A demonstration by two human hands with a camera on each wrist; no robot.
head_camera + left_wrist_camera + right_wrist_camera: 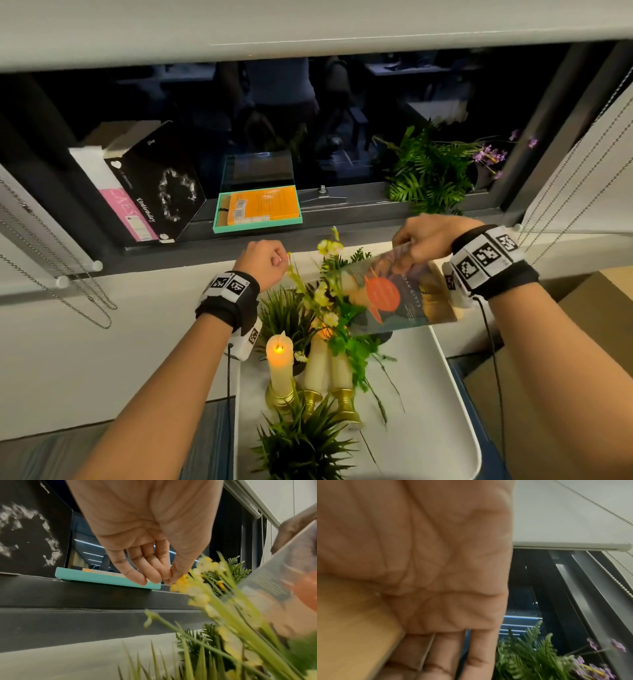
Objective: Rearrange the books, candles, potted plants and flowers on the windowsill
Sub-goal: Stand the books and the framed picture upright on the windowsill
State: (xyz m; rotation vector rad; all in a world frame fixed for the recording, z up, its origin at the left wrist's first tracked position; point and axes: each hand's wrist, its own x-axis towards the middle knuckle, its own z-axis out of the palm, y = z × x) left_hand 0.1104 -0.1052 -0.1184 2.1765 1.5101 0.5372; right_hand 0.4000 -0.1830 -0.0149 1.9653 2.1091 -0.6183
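Note:
My right hand [407,248] grips the top edge of a colourful book [394,291] with an orange disc on its cover. The book hangs tilted over the yellow flowers [323,294], just below the dark windowsill [342,236]. In the right wrist view the fingers [436,649] wrap the book [351,622]. My left hand [274,257] hovers loosely curled beside a flower tip. Its thumb meets the fingertips [154,577] with nothing seen between them. On the sill stand a black book [161,185], a teal box [257,228] holding an orange book [263,204], and a fern [428,171] with purple flowers [489,154].
A white tray [428,394] below the sill carries a lit candle [280,359], two more candles in gold holders, and two grassy potted plants [301,445]. Blind chains hang at both sides. A cardboard box [582,308] stands on the right.

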